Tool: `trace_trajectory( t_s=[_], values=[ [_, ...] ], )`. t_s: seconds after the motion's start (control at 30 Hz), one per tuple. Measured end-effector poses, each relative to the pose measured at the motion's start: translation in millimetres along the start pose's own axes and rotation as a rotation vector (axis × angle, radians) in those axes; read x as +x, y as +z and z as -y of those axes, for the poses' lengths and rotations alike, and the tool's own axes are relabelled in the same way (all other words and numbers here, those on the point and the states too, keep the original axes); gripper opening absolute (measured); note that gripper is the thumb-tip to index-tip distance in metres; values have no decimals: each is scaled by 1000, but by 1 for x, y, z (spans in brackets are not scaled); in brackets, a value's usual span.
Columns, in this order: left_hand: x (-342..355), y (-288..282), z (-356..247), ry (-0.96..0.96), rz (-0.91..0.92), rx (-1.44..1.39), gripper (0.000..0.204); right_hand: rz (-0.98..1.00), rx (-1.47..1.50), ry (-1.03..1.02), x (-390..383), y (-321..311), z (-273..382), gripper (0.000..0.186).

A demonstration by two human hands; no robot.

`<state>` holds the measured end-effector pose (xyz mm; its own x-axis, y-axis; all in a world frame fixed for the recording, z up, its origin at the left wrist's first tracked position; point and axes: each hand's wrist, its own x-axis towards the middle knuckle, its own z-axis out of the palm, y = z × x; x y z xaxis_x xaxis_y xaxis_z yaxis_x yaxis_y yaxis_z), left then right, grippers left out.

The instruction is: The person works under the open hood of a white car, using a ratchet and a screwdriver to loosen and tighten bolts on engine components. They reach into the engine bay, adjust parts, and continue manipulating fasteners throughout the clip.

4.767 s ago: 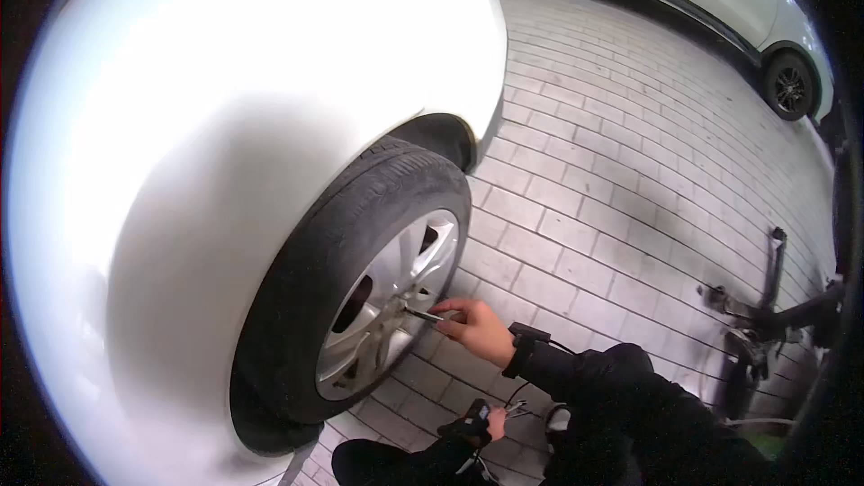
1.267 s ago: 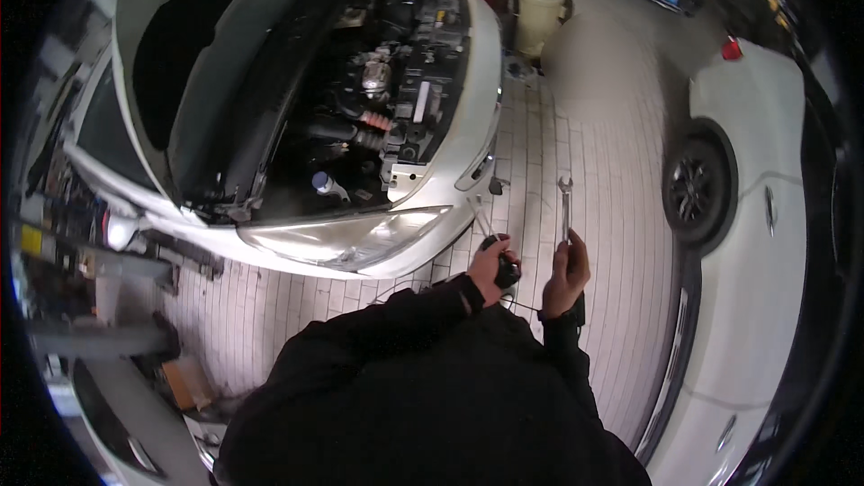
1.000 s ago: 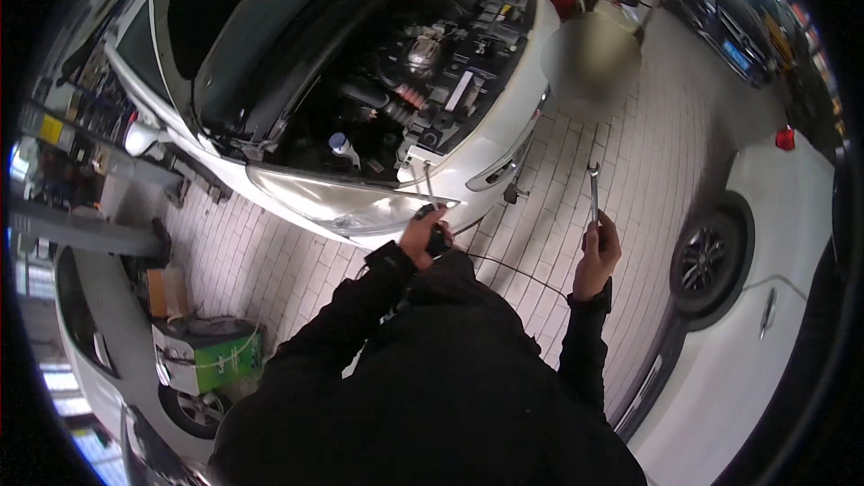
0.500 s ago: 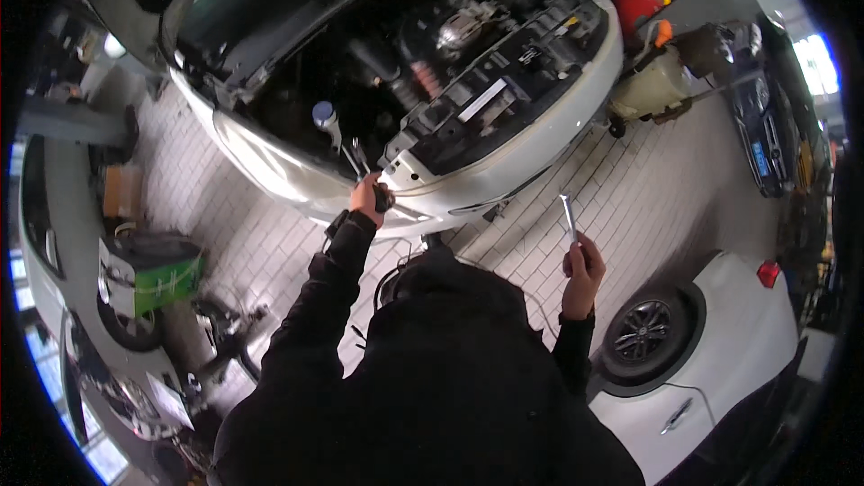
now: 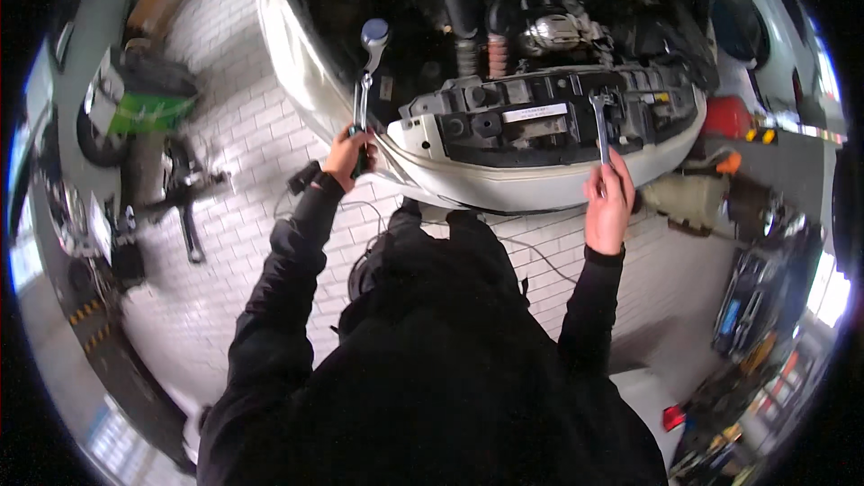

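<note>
a person in black sleeves (image 5: 265, 306) stands at the front of a white car (image 5: 540, 191), both hands out over its edge. the left hand (image 5: 344, 160) has its fingers closed around a dark handle (image 5: 364, 162); slim metal shafts (image 5: 362, 103) run forward from the fist, their exact kind too blurred to tell. the right hand (image 5: 608, 202) grips a silver wrench (image 5: 602, 130) near its lower end, thumb against fingers, the forked head pointing away from them over a black front panel (image 5: 504, 144); whether that head touches anything cannot be told. a thin dark cable (image 5: 544, 259) curves across the pale brick floor (image 5: 441, 230), nearer the body than the right fingers.

just beyond the left fingertips, past the shafts, stands a blue cap (image 5: 374, 31). between the two hands and farther forward, a reddish ribbed hose (image 5: 498, 56) sits beside a silver metal part (image 5: 551, 33) in the engine bay.

well to the left of the left fingers, a dark metal stand (image 5: 191, 225) rests on the bricks; beyond it are a green-sided box (image 5: 148, 112) and a brown carton (image 5: 155, 9). off to the right of the right fingers lie a beige container (image 5: 688, 201) and, farther forward, a red container (image 5: 725, 115).
</note>
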<state>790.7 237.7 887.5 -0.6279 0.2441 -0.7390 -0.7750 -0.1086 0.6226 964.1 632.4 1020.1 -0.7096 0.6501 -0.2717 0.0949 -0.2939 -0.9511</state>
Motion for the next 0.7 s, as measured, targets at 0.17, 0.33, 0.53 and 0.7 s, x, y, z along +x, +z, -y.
trace_trajectory(
  t_s=[0.17, 0.33, 0.53, 0.7],
  values=[
    [-40, 7, -1, 138, -135, -213, 9, 547, 115, 150, 62, 45, 13, 39],
    [-65, -10, 21, 241, -241, -161, 9, 659, 74, 313, 104, 88, -16, 34],
    [-26, -92, 2, 357, -331, 451, 19, 585, 90, 490, 129, 154, -67, 17],
    [49, -141, -96, 752, -349, 1181, 26, 408, 102, 511, 133, 205, -108, 14]
  ],
)
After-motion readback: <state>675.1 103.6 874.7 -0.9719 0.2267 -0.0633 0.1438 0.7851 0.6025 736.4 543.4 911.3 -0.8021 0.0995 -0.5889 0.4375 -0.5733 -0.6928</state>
